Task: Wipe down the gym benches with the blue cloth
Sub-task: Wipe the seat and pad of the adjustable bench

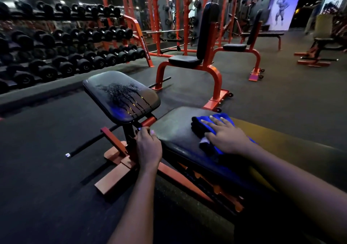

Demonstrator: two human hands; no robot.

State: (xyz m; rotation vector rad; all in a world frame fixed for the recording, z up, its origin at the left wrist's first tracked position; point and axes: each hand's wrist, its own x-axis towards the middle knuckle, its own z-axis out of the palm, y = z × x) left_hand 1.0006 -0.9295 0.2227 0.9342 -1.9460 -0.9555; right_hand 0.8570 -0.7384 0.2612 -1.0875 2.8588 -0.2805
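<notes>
Bench layout: the long back pad runs from lower right of the view up toward the left. Beyond its far end, across a short gap bridged by an orange bar, is the tilted seat pad. Blue cloth lies bunched and folded on the back pad, near that pad's far end and toward its right edge. Right hand lies flat on top of it, fingers spread and straight, palm pressing the cloth into the vinyl; this is a press, not a pinch. Left hand is at the pad's left corner by the gap, fingers curled down onto the black frame post and thumb against the pad edge. It looks like a bracing hold, though just what the fingers close on is hard to make out. The seat pad is wet, with a dark spray patch and drip runs trailing down toward its near edge, not yet wiped. Key relation: the wet pad lies forward and left of the cloth, along the bench's own axis. The left hand is nearer to it but carries nothing, so the reach probably falls to the right hand, sliding or lifting the cloth over the gap. More benches stand well apart behind; a dumbbell rack runs along the left.
</notes>
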